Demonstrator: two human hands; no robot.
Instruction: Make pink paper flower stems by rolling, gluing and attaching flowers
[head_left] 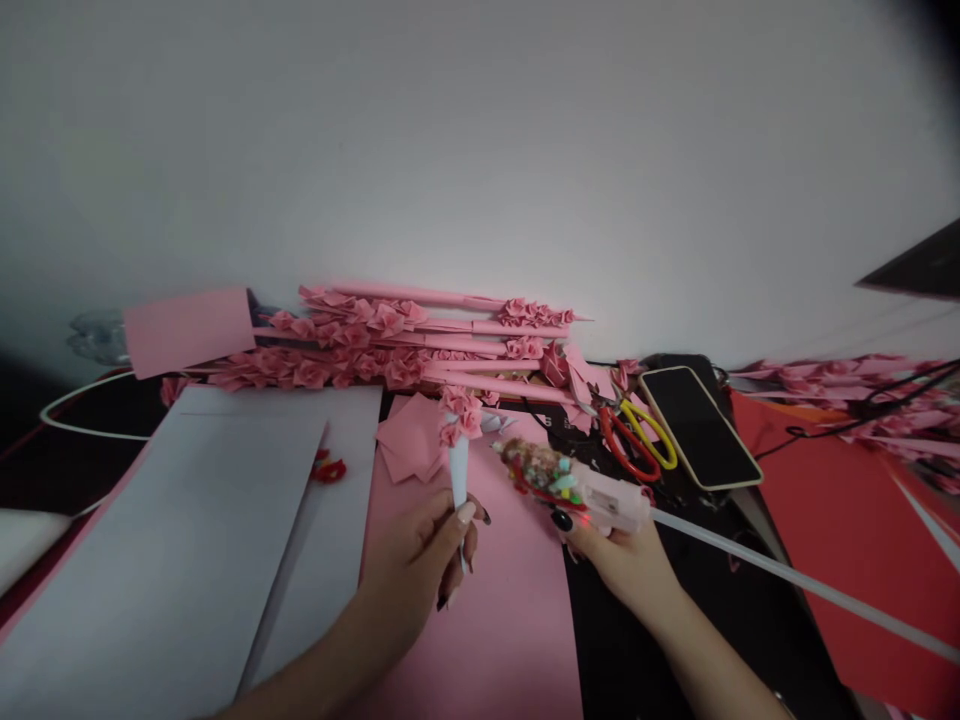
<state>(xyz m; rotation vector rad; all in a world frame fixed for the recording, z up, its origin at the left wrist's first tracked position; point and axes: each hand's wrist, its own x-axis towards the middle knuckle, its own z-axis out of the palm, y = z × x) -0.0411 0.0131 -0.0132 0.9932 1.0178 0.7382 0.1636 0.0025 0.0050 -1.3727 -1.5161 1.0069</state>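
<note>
My left hand pinches the pale paper stem of a paper flower, holding it upright with its cluster of pink roses on top. My right hand is wrapped round a hot glue gun, whose front is crusted with brown, red and green bits. A red light glows on its underside. From its back end a long white glue stick runs off to the right. The gun's nozzle points left towards the flower, with a gap between them. Beneath the flower lies a pink paper sheet.
Finished pink paper flowers lie piled along the wall. Red and yellow-handled pliers and a phone rest at back right. White sheets cover the left; red paper lies at right. Folded pink paper sits behind my left hand.
</note>
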